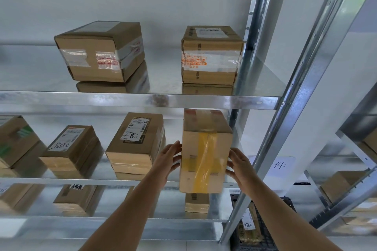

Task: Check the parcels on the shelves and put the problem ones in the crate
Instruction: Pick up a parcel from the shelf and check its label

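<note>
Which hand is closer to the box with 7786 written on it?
Left. The left hand is just right of the 7786 box, on the yellow-taped box; the right hand is on that box's far side.

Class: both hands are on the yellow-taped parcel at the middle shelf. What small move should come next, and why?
Probably turn the yellow-taped parcel to find its label. The left hand and right hand press its sides, and the faces shown carry only tape, while the neighbouring parcel shows a label marked 7786.
</note>
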Motion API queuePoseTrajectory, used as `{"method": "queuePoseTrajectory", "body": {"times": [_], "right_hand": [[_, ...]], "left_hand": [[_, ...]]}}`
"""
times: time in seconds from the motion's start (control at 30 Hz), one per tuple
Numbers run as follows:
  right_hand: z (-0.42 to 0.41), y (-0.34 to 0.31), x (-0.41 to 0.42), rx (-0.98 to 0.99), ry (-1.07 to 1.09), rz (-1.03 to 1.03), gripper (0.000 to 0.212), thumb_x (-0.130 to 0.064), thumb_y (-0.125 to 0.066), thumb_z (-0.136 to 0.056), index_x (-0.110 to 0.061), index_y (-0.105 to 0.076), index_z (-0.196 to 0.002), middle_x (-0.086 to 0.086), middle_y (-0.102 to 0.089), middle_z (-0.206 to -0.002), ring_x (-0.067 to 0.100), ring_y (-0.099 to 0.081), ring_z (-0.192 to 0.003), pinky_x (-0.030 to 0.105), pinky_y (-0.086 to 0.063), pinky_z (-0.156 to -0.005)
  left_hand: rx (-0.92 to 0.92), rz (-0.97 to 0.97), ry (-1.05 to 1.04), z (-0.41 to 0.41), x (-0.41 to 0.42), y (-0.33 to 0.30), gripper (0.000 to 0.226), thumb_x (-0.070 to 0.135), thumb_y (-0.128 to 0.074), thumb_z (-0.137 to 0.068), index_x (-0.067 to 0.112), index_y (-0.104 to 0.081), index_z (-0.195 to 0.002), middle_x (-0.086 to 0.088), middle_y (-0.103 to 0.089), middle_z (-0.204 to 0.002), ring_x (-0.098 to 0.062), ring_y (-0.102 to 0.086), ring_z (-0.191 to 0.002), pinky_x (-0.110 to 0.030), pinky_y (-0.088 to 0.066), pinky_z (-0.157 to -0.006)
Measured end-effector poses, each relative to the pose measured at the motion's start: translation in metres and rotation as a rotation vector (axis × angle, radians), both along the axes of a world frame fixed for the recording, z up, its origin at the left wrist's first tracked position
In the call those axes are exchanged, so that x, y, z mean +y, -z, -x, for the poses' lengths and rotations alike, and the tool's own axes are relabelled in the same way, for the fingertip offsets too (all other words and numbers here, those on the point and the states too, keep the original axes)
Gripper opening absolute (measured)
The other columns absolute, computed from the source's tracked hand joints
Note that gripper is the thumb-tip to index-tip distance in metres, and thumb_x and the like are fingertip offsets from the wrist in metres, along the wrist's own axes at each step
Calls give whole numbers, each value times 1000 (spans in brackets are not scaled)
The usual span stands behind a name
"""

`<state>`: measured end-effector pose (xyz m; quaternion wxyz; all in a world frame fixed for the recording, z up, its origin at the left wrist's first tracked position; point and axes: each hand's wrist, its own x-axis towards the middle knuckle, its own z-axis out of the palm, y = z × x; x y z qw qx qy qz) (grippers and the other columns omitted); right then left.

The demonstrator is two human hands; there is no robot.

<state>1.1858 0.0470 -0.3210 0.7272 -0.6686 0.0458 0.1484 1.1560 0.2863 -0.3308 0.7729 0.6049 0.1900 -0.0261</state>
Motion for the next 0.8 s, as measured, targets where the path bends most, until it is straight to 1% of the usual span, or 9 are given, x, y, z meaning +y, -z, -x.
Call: {"method": "queuePoseTrajectory", "body": {"times": [0.13,0.2,0.27,0.3,0.37,0.47,0.53,0.67,0.8], "right_hand": [[0,-5,3,-53,-5,-14,25,-27,-42,-111,-22,-66,-114,-1,-78,-93,18,-75,-90,31,-59,-70],[1,-9,5,-91,-38,-25,28,-25,-41,-110,-23,-69,-117,0,-79,-99,20,-77,-94,35,-64,-75],[1,-9,7,-117,-78,-13,30,-26,-41,-110,-22,-68,-121,4,-79,-107,28,-76,-103,40,-64,-82],[1,-8,8,-124,-85,-2,31,-26,-41,-109,-22,-68,-122,4,-78,-109,28,-75,-104,41,-64,-83],[3,-4,10,-127,-86,7,31,-26,-40,-109,-22,-67,-124,4,-78,-109,28,-75,-105,41,-64,-84],[5,4,10,-118,-95,11,34,-28,-38,-109,-22,-65,-129,9,-77,-112,31,-74,-107,44,-64,-87],[7,7,10,-104,-90,15,34,-28,-37,-110,-23,-65,-129,8,-77,-111,30,-74,-107,41,-64,-84],[9,6,12,-93,-96,25,33,-27,-38,-110,-26,-66,-127,2,-79,-107,24,-75,-105,35,-63,-81],[9,5,13,-97,-94,19,34,-29,-38,-109,-25,-65,-128,1,-79,-107,23,-75,-105,36,-64,-82]], "left_hand": [[-40,-1,21,-3,1,0,52,54,-65,-94,15,-65,-129,-6,-75,-124,-25,-68,-120,-43,-53,-100],[-58,-15,51,-2,-1,-1,51,58,-61,-97,20,-67,-131,-7,-74,-125,-27,-66,-123,-50,-52,-105],[-74,0,74,-2,-3,-1,48,57,-53,-103,19,-69,-127,-16,-72,-123,-34,-66,-121,-59,-47,-111],[-67,18,54,-2,-4,-2,44,53,-50,-105,16,-70,-120,-18,-72,-118,-35,-67,-117,-61,-44,-113],[-22,15,27,-1,-5,-4,36,47,-47,-108,18,-68,-111,-13,-70,-111,-30,-66,-110,-59,-41,-116],[-83,-96,154,1,-7,-2,56,67,-44,-102,22,-69,-124,-21,-69,-121,-35,-65,-121,-61,-43,-114],[-88,-95,189,2,-7,0,62,75,-43,-97,28,-68,-128,-17,-70,-124,-32,-66,-123,-59,-44,-114],[-115,-101,199,3,-5,2,59,68,-39,-102,25,-69,-129,-20,-71,-124,-39,-67,-121,-66,-42,-112],[-129,-118,212,3,-4,7,55,58,-31,-109,21,-65,-131,-25,-67,-124,-42,-66,-120,-67,-41,-112]]}}
